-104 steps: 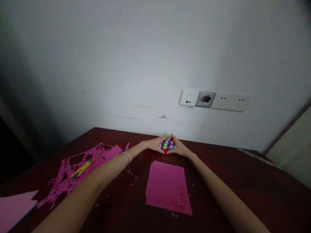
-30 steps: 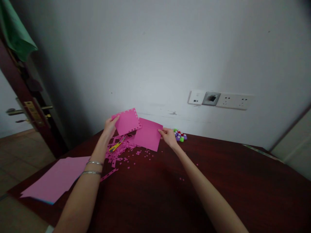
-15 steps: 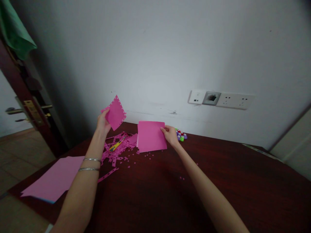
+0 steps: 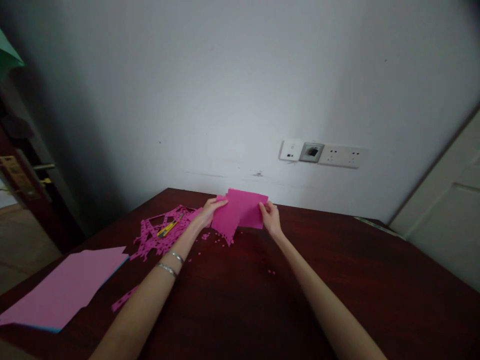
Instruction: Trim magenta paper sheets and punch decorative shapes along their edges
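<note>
My left hand (image 4: 209, 210) is closed on a pink sheet of paper (image 4: 225, 220), thumb on top, one corner pointing down toward the table. Between thumb and fingers, my right hand (image 4: 270, 219) pinches the right edge of a pink square paper (image 4: 252, 206). The left sheet overlaps the front of this square, and both are held above the far part of the dark red table (image 4: 240, 310). Pink cut paper scraps (image 4: 150, 242) lie left of my left hand, and a yellow utility knife (image 4: 170, 226) rests on them.
A stack of light pink paper (image 4: 62, 287) with a blue sheet below lies at the table's left. Tiny pink paper dots (image 4: 205, 236) are scattered near the scraps. Wall sockets (image 4: 337, 156) sit above the table's back edge. A door (image 4: 22, 185) stands at the far left.
My left hand has come right and down with its sheet, bringing it from the raised left side against the square paper. The view has shifted; the small coloured figures are now hidden behind my right hand.
</note>
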The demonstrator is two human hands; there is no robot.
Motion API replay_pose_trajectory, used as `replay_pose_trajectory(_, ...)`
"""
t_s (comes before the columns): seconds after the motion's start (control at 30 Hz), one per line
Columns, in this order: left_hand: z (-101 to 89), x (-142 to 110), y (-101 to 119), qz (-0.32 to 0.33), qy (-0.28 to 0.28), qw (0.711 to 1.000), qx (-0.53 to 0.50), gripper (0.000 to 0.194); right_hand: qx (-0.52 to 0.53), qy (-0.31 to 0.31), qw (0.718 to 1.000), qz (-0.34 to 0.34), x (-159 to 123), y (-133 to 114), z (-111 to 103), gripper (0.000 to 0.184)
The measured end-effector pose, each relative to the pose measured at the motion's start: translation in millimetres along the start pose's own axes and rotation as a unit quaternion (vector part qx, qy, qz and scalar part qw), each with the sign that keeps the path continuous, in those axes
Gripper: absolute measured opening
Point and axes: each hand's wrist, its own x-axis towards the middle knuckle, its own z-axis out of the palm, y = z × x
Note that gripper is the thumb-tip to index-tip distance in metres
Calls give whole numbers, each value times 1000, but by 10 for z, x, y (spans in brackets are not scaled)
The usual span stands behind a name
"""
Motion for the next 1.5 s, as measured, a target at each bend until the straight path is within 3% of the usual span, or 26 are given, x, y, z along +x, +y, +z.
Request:
replay_pose_trajectory(0.17,224,112,-443,38,74,988,131,35,84,57,994,39,-194,140,-13,55)
replay_pose_trajectory(0.43,423,137,-535,102,94,978,156,28,166,42,983,63,-298,339,-19,53)
replay_pose_trajectory(0.5,484,128,-540,145,94,974,147,36,178,57,981,57,-258,371,-20,45)
replay_pose_trajectory(0.6,567,111,-542,174,91,977,82,63,193,79,977,45,-203,387,-49,38)
replay_pose_trajectory(0.67,593,102,-543,155,75,984,46,70,201,84,975,38,-198,387,-81,37)
replay_pose_trajectory(0.9,526,73,-589,44,3,995,88,54,197,51,978,48,-310,422,-140,36)
replay_pose_trajectory(1.03,550,85,-642,51,16,989,135,33,176,52,981,57,-300,405,-93,26)
replay_pose_trajectory(1.13,626,117,-647,65,28,989,129,30,170,74,980,67,-255,363,-115,30)
replay_pose_trajectory(1.27,763,159,-561,77,-13,988,131,25,173,80,976,101,-219,302,-328,31)
replay_pose_trajectory(1.5,880,213,-316,31,-95,985,140,21,195,-5,972,134,-284,133,-780,31)
